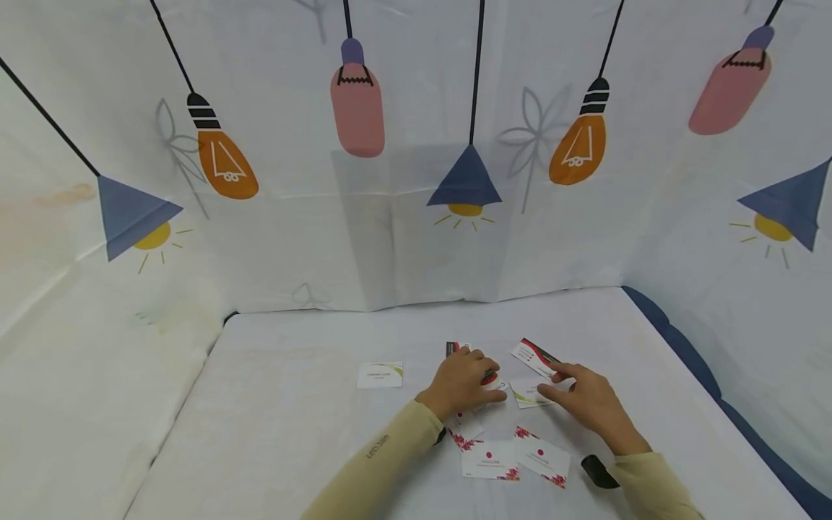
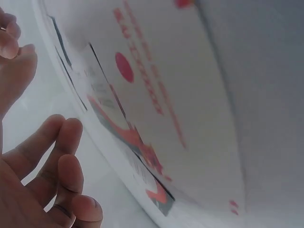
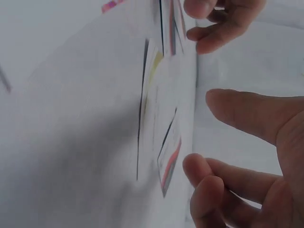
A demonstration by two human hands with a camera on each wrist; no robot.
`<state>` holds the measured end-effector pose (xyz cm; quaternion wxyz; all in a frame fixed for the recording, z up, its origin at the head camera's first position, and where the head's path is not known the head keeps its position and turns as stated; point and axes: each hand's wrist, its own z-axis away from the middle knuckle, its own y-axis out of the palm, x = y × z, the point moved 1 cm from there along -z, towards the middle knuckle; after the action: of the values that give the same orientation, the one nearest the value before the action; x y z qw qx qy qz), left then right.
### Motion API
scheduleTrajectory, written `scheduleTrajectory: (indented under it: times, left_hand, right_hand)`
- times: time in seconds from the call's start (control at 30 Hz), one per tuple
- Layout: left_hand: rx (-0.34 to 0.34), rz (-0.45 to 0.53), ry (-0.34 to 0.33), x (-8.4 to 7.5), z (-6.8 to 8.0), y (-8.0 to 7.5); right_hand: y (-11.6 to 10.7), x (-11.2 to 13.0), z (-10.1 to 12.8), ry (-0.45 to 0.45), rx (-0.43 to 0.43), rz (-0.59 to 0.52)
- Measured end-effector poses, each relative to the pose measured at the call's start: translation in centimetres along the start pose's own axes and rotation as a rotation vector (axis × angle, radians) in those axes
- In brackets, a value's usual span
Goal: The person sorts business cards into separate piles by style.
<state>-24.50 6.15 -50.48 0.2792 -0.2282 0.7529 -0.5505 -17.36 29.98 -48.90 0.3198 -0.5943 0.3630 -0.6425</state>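
Over a cluster of business cards hovers my left hand [image 1: 460, 383], its fingers loosely bent and nothing held. Beneath it, partly hidden, lie a red-and-black card [image 1: 490, 378] and a floral card [image 1: 465, 427]. Another red-and-black card [image 1: 453, 347] pokes out beyond the fingers. My right hand [image 1: 590, 404] is beside a slanted red-and-black card [image 1: 534, 357] and a white card with a green curve [image 1: 528, 394]. The right wrist view shows a gap between its thumb [image 3: 237, 111] and fingers [image 3: 232, 175], with no card between them; these cards lie flat on the table.
Two more floral cards [image 1: 490, 462] [image 1: 544, 456] lie nearer to me on the white table [image 1: 273, 419]. One green-curved card [image 1: 380, 375] is off to the left. A patterned white cloth [image 1: 292, 245] hangs behind the table. Dark wrist straps [image 1: 598, 471] sit by the cuffs.
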Motion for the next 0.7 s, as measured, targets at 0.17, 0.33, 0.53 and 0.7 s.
scheduleTrajectory:
  times: [0.17,0.33,0.53,0.7]
  left_hand:
    - [0.043,-0.065,0.017,-0.9,-0.9,1.0]
    - [0.078,-0.102,0.034,-1.7,-1.6,1.9]
    - [0.109,-0.112,0.009,-2.6,-2.2,1.9]
    - [0.117,-0.126,0.003,-2.8,-2.5,2.4]
  right_hand:
    - [-0.4,-1.3,0.1,0.064,0.038,0.009]
    - [-0.5,-1.8,-0.1,0.089,0.069,0.025]
    - [-0.5,-1.7,-0.2,0.090,0.089,0.009]
    - [-0.5,-1.8,-0.3,0.084,0.084,0.001]
